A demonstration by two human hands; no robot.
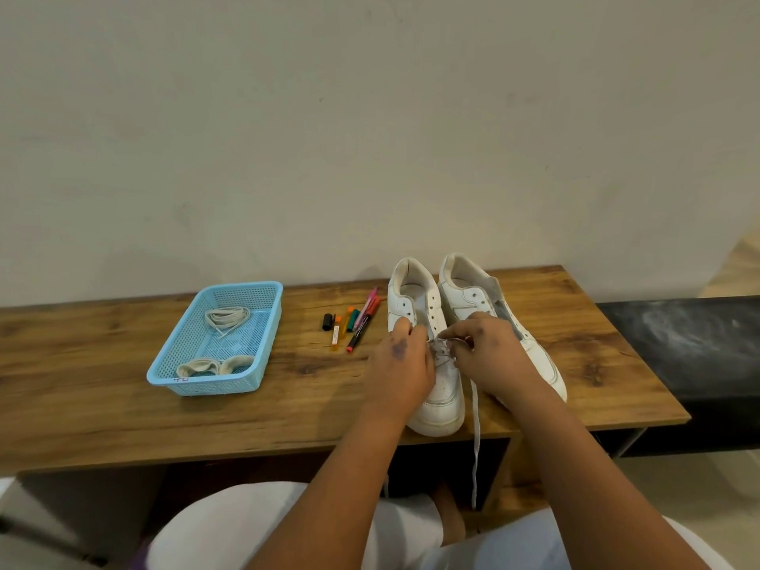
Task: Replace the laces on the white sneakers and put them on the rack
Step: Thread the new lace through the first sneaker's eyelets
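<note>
At the left of the frame a blue basket (214,339) sits on the table (123,405), with a loose lace (225,316) coiled at its far end and two rolled laces (214,367) at its near end. Just right of it, toward the middle, a handful of markers (353,318) lies fanned out, a black cap standing a little apart from them.

Right of centre stand the two sneakers, heels toward the wall. The left sneaker (432,364) is the one being worked on. The left hand (401,364) rests on its near side, fingers curled in at the eyelets and seemingly pinching the lace there, though the fingertips are hidden. The right hand (489,355) comes in from the other side, thumb and forefinger pinched on a small loop of white lace (476,425) over the lowest eyelets. One long tail of that lace hangs off the table edge toward the floor. The right sneaker (493,306) stands just beside, tongue thrown open, eyelets bare.

My guess is the lacing has only begun: only the lowest holes carry lace.

What might go wrong: the dangling tail could catch on a knee or get tugged, dragging the lace back out of the eyelets or leaving the ends uneven. The sneaker's toe sits at the table edge, so a hard pull toward the person could slide it off. No rack shows in view.
</note>
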